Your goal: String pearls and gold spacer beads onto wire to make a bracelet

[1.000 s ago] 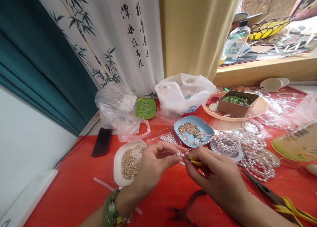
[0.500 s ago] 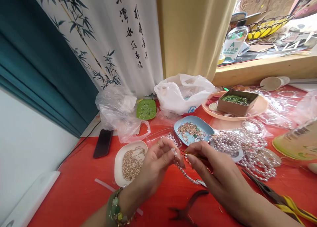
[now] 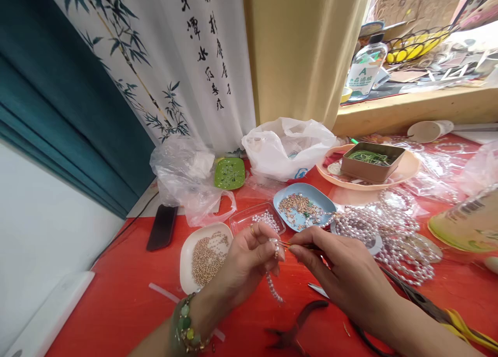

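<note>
My left hand (image 3: 252, 256), with a bracelet of green and yellow beads at its wrist, pinches a short strand of pearly beads (image 3: 274, 287) whose loose end hangs below the fingers. My right hand (image 3: 338, 266) is closed around thin tweezers (image 3: 286, 244), their tips touching the top of the strand at my left fingertips. Most of the tweezers is hidden by the right hand. Under that hand lie scissors (image 3: 318, 289), blade showing. Dark pliers (image 3: 298, 326) rest on the red table (image 3: 128, 305) below the strand.
Beads fill a white dish (image 3: 185, 258), a clear tray (image 3: 239, 222) and a blue dish (image 3: 324, 204). Long pearl strands (image 3: 400, 248) pile at right, beside yellow-handled pliers (image 3: 459, 320) and a cup (image 3: 467, 222). Farther back are plastic bags (image 3: 288, 144), a green dish (image 3: 229, 173) and a phone (image 3: 162, 227).
The strand's free end has swung from slanting rightward to hanging almost straight down. My right hand has brought the tweezer tips left, up to the strand.
</note>
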`<state>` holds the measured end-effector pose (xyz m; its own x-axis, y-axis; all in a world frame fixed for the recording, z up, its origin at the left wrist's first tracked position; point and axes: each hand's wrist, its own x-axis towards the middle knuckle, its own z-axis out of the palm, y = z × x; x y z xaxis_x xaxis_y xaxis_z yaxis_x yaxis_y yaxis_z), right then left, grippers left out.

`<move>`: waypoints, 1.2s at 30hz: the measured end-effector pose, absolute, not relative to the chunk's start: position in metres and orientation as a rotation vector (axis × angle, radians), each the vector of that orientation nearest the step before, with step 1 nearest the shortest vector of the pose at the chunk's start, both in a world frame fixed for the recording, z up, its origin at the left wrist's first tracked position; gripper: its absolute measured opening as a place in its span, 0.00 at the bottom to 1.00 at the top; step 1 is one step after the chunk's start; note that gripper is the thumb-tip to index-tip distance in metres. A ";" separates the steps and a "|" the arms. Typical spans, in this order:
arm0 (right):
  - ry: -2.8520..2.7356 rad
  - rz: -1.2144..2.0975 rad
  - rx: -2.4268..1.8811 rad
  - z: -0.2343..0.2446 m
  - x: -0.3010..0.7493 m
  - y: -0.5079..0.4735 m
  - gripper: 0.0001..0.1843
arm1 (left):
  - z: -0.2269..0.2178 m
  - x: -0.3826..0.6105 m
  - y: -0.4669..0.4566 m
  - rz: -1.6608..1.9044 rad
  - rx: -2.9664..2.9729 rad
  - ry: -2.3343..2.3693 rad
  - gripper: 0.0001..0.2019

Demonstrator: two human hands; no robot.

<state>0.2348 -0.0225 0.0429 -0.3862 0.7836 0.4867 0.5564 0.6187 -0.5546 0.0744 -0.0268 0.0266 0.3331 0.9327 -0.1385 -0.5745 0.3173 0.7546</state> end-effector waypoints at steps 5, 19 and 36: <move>-2.078 0.434 -1.033 0.044 0.234 -0.022 0.09 | 0.026 0.074 -0.026 1.101 0.687 0.582 0.09; -2.094 0.453 -0.980 0.044 0.238 -0.021 0.09 | 0.021 0.072 -0.023 1.080 0.742 0.611 0.10; -2.187 0.162 -0.947 0.044 0.243 -0.021 0.11 | 0.026 0.061 -0.017 1.046 1.041 0.800 0.04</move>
